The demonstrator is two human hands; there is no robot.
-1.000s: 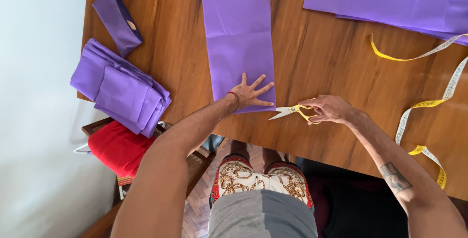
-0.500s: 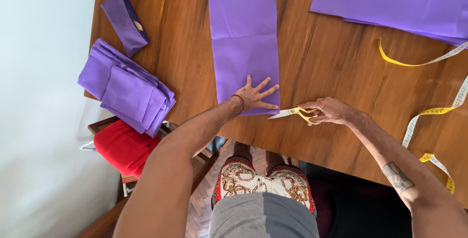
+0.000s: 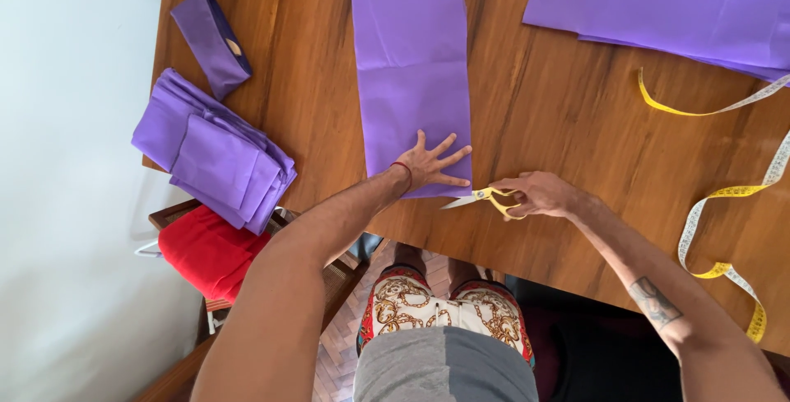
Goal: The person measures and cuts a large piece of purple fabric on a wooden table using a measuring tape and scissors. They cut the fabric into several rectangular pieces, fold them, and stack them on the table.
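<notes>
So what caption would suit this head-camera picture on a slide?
Left hand flat on purple fabric strip, right hand holding yellow-handled scissors at its edge.

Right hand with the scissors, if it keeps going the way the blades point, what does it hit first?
Probably the near edge of the purple fabric strip, just ahead of the scissors held in the right hand; the left hand presses the strip flat there.

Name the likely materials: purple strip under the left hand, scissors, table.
Purple strip: looks like thin matte fabric, possibly non-woven; it lies flat with sharp fold creases and no sheen. Scissors in the right hand: bright metal blades, yellow handles that look like plastic. Table: wood or wood veneer, visible grain, a slight gloss. The left hand presses flat on the strip.
</notes>
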